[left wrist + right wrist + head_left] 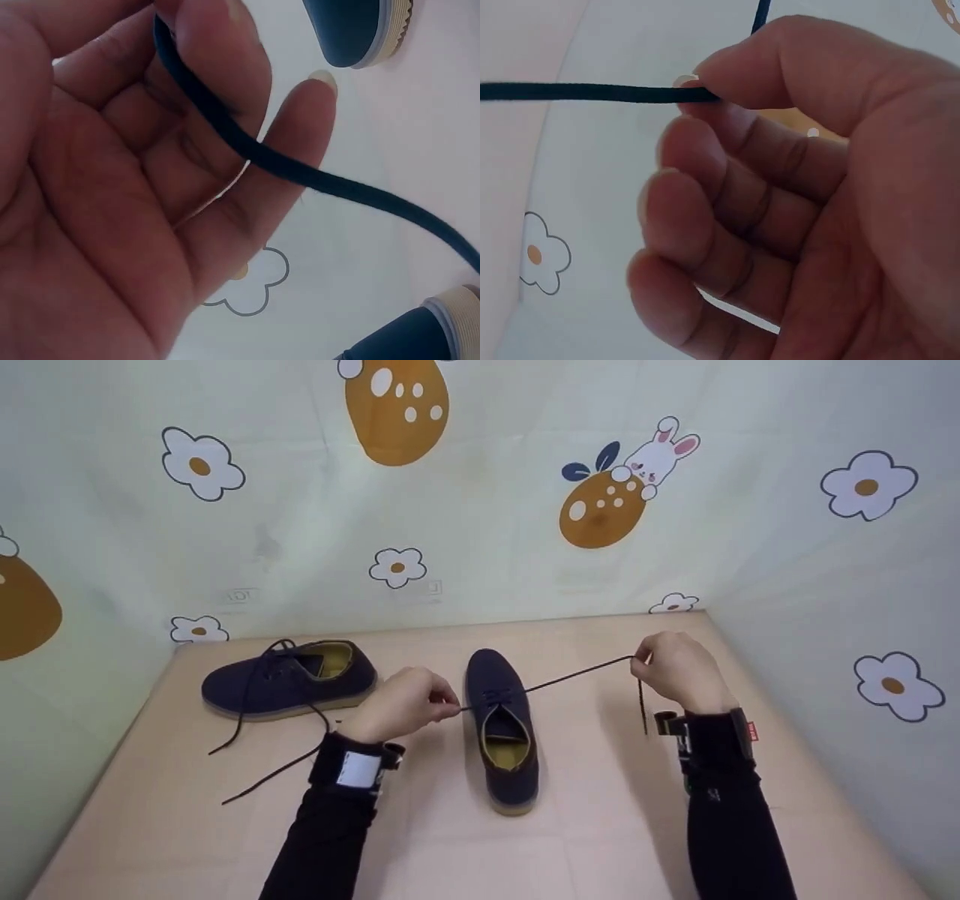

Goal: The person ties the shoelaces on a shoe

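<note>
A dark navy lace-up shoe (514,786) stands upright mid-table, its toe pointing at the back wall. To its left, my left hand (405,706) pinches one end of its dark shoelace close to the shoe's side. My right hand (681,669), raised off to the right, pinches the other shoelace end (577,673) between thumb and fingertips. That length runs straight from the eyelets, and its tail hangs below the hand. In the left wrist view, the shoelace (360,191) crosses the curled fingers; the pinch point is partly cut off. The right wrist view shows the pinch on the shoelace (592,92) plainly.
A matching navy shoe (240,686) lies sideways at the back left, toe to the left, with its loose lace ends (274,772) trailing on the table (465,855). Behind and at both sides hangs a pale patterned curtain (487,510).
</note>
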A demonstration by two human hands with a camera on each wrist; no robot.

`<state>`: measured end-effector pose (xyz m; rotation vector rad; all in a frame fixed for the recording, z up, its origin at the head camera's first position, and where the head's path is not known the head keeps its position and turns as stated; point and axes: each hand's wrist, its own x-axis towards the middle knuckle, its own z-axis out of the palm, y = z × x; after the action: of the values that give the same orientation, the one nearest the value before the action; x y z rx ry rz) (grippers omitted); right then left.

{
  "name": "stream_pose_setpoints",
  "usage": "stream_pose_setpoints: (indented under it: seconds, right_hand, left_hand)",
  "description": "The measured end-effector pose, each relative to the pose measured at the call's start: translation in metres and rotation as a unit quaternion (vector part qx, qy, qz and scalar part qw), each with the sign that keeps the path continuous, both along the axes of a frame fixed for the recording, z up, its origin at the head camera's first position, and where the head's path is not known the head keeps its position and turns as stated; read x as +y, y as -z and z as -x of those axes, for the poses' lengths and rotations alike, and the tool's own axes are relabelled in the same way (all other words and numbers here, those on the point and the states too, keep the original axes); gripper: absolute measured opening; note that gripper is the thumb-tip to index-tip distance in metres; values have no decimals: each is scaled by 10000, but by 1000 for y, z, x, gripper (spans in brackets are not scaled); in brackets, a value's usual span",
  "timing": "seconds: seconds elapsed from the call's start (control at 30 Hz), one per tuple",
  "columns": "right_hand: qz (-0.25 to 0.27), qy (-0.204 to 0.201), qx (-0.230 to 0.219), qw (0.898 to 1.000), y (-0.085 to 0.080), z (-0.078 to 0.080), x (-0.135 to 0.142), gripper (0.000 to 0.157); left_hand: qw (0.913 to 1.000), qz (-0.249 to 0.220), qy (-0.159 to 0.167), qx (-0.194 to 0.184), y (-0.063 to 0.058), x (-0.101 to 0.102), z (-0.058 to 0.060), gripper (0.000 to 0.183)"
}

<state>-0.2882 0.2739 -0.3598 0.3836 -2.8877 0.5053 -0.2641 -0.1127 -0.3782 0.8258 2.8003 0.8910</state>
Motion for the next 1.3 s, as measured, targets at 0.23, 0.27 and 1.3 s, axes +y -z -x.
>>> stream_pose_setpoints:
  seconds: [0.23,0.27,1.3]
  right_hand:
    - [541,-581,-411,9960,-2,-4,-15,16]
    - [596,-695,-369,9951,-3,-5,-18,16]
    - [2964,-2511,1055,9154,2,-40,-123,14]
  left_hand:
    - [9981,-412,-92,447,2,11,1,8]
    - [9975,-496,-117,491,3,13,1,8]
    - [9874,-722,-570,1288,14,37,0,11]
